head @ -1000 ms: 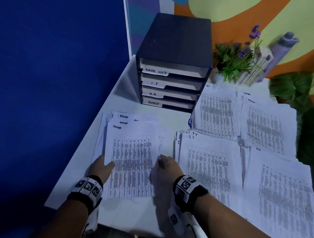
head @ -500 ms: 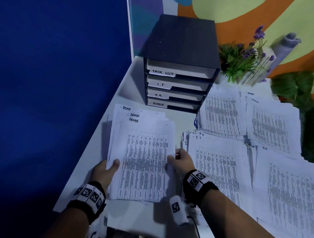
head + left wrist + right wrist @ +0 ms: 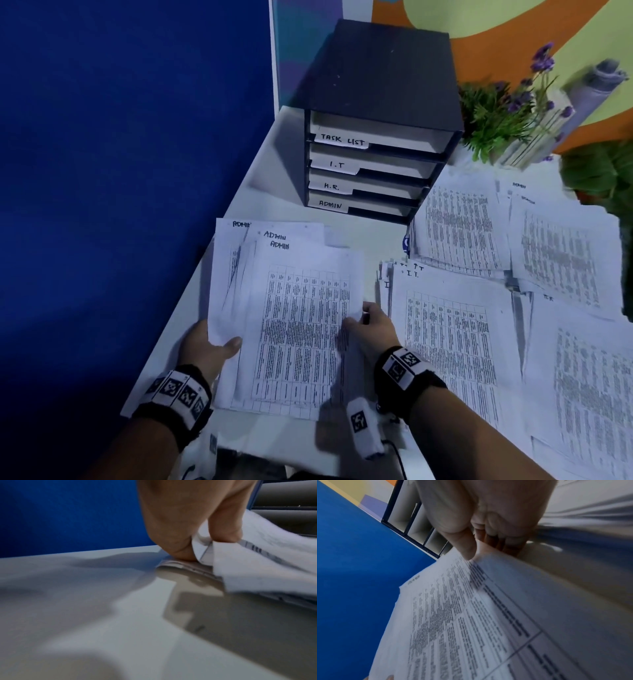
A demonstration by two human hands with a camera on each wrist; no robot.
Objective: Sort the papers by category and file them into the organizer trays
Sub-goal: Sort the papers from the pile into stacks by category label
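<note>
White printed sheets marked ADMIN form the ADMIN stack [image 3: 294, 318], held between both hands above the white table [image 3: 274, 171] in the head view. At the stack's 9 o'clock edge the left hand [image 3: 205, 349] pinches it, thumb on top and fingers underneath. At its 3 o'clock edge the right hand [image 3: 373, 329] grips the same stack, thumb laid over the top sheet. At 12 o'clock from the stack stands the dark organizer [image 3: 376, 120], its four trays labelled TASK LIST, I.T, H.R. and ADMIN from top to bottom. At 3 o'clock from the hands lies the I.T. pile [image 3: 452, 342], with more spread papers [image 3: 561, 246] beyond it toward 2 o'clock. A potted plant [image 3: 503, 109] with purple flowers sits at the organizer's 3 o'clock, and a blue wall [image 3: 120, 171] fills the 9 o'clock side.

From the left wrist, the left hand [image 3: 188, 520] has its thumb pressed on top of the bent stack [image 3: 257, 561] edge at 2 o'clock, other fingers below, above the table [image 3: 85, 601].

From the right wrist, the right hand [image 3: 479, 513] at 12 o'clock pinches the stack [image 3: 471, 615], thumb on the printed face, curled fingers behind the edge. The organizer [image 3: 412, 524] shows at 11 o'clock.
</note>
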